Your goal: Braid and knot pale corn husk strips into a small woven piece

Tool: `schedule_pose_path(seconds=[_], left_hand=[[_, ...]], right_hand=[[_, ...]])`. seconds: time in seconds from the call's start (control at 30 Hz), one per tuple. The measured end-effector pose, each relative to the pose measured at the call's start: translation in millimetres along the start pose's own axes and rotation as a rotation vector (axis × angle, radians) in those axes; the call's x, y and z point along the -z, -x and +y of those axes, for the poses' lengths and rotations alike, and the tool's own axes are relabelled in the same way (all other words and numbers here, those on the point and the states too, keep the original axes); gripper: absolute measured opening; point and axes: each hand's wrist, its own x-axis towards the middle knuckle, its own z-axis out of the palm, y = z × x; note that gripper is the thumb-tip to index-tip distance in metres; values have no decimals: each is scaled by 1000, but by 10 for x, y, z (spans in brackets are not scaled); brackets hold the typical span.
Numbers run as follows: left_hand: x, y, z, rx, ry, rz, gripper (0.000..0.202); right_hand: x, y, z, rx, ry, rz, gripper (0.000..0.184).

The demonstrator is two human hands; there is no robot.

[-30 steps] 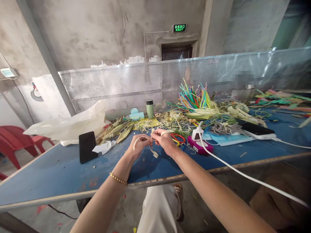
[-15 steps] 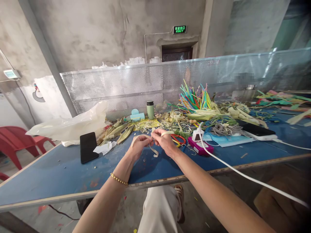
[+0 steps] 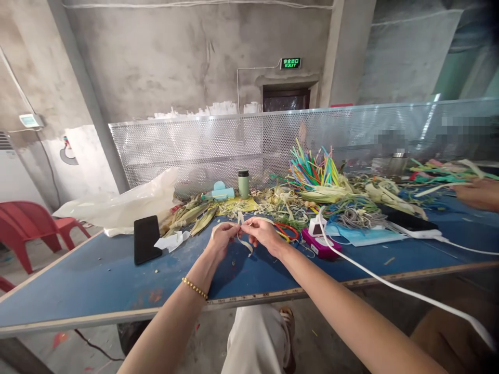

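Observation:
My left hand (image 3: 221, 238) and my right hand (image 3: 264, 233) meet over the blue table (image 3: 97, 280), both pinched on a pale husk strip (image 3: 245, 242). The strip loops between the fingers and its loose end hangs down toward the tabletop. A beaded bracelet (image 3: 194, 288) sits on my left wrist. Red-handled scissors (image 3: 287, 230) lie just right of my right hand.
A black phone (image 3: 145, 239) and crumpled white paper (image 3: 172, 241) lie to the left, with corn husks (image 3: 195, 214) and a plastic bag (image 3: 125, 201) behind. A green flask (image 3: 244, 184), coloured strips (image 3: 312, 163), a pink device (image 3: 320, 242) and a white cable (image 3: 393, 286) are nearby. Another person's hand (image 3: 477, 193) shows at the right edge.
The view has tilted up slightly. My hands stay pinched on the strip and have shifted a little apart. Another person's hand has come into view at the right edge.

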Motion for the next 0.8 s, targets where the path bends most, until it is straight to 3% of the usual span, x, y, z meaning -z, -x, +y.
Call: schedule_pose_path(seconds=[0.1,0.3,0.37,0.4,0.47,0.53,0.6,0.67,0.73,0.8], left_hand=[[-5,9,2,35,8,11,31],[25,-6,-34,-14,-90,91,24],[34,-15,-40,-6,-114,121,23],[34,-16,-38,-4,-129,129,22],[20,-8,-23,-15,-176,138,19],[-3,11,2,-47,-233,127,15],[-28,35,27,-81,-276,77,15],[-45,57,43,-101,-304,23,16],[-55,71,47,-109,-311,-26,16],[-62,78,44,-107,-311,-64,15]], right_hand=[[-3,-6,4,18,25,83,29],[-28,-1,118,-5,-23,89,26],[37,-47,140,27,-29,236,30],[89,-78,145,68,-29,371,30],[207,-135,143,202,33,683,29],[296,-162,127,375,219,823,23],[314,-146,100,443,427,711,21],[263,-100,68,380,510,448,31],[189,-48,39,298,418,193,33],[140,-10,19,258,262,68,30]])
